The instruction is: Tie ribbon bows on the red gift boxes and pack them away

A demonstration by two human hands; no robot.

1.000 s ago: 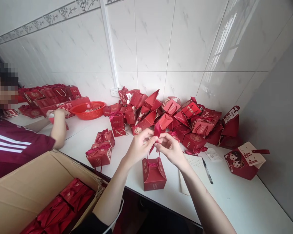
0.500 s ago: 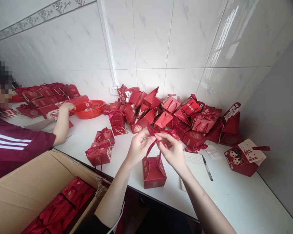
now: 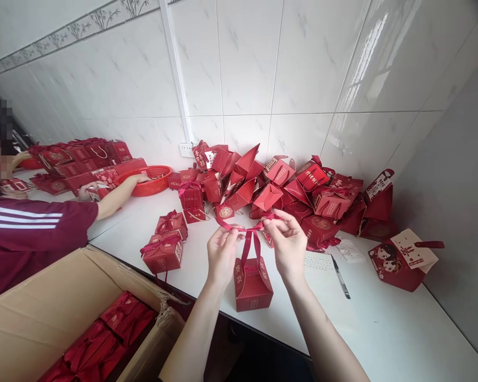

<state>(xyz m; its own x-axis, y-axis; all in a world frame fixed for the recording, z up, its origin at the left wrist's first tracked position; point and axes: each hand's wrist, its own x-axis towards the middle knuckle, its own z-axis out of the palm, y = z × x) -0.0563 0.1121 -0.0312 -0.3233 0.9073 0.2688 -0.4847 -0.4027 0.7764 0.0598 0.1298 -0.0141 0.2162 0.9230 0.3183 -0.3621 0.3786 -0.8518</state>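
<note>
The tiled wall [image 3: 302, 63] backs a white tabletop [image 3: 398, 323], which carries most of the things here, seemingly so that they lie within reach. At its near left edge is a cardboard carton [image 3: 32, 292], its top uncovered, presumably for easy access to the ribboned boxes [image 3: 113, 321] inside. A loose heap of red boxes [image 3: 269, 196] lies towards the wall, likely set back to leave room in front. Two bow-tied boxes [image 3: 162, 260] sit to the left as a small group of their own. The small red box [image 3: 253, 292] stands upright near the front edge, between the forearms, where the tabletop probably steadies it. Above it, the left hand [image 3: 223, 252] and the right hand [image 3: 289, 239] are raised a little apart, fingers curled nearly closed, each pinching part of the dark red ribbon [image 3: 257, 245] between thumb and fingertips. The ribbon spans the gap, and two strands run down to the box, perhaps drawn up to take out slack; whether a knot sits where they meet is too small to tell. A pen [image 3: 340, 277] lies right of the hands.
</note>
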